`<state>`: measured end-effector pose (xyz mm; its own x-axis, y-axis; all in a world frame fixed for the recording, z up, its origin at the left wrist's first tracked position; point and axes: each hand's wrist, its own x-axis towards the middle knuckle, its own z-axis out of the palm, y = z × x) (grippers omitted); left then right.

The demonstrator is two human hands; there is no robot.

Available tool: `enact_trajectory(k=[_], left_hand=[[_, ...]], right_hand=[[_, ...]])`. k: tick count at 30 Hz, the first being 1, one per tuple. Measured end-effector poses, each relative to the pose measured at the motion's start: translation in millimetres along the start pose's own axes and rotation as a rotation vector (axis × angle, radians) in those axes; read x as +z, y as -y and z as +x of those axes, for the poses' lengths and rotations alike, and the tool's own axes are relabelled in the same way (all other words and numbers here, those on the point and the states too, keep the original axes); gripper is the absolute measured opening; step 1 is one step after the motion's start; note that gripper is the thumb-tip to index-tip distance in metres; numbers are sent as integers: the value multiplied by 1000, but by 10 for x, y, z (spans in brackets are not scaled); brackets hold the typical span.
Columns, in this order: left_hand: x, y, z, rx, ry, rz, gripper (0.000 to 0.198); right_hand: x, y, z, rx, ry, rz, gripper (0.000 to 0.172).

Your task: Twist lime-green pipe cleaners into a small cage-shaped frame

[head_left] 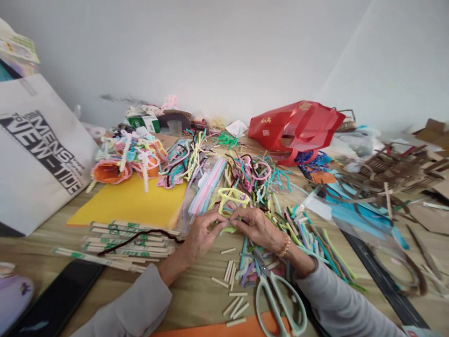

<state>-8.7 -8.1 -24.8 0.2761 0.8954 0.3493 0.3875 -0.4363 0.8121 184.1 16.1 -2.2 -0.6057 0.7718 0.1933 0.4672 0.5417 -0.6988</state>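
Observation:
My left hand [201, 231] and my right hand [257, 227] meet at the middle of the wooden table [196, 299]. Both pinch the base of a small yellow-green pipe-cleaner frame [232, 199] that stands up just beyond my fingertips. My fingers are closed on its lower strands. A beaded bracelet sits on my right wrist. Loose pipe cleaners in many colours [252, 173] lie tangled right behind the frame. Short cut stick pieces [231, 276] are scattered in front of my hands.
Pale green scissors [278, 297] lie by my right forearm. Wrapped chopsticks [122, 243], a yellow sheet [133, 203] and a white tote bag [38, 150] lie left. A red bag [294, 124], blue sheets and brown cardboard cut-outs [396, 173] fill the right. A dark phone [59, 299] lies near left.

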Motion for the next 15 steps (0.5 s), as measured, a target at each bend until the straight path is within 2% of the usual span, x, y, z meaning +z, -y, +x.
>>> enact_trajectory(k=[6, 11, 15], left_hand=[[-6, 11, 3, -10, 48, 30, 21], [25, 33, -16, 25, 21, 82, 19], [27, 5, -18, -10, 52, 80, 22]], right_hand=[[-15, -7, -3, -60, 1, -29, 16], [18, -6, 6, -70, -14, -72, 17], [41, 10, -3, -138, -37, -153, 16]])
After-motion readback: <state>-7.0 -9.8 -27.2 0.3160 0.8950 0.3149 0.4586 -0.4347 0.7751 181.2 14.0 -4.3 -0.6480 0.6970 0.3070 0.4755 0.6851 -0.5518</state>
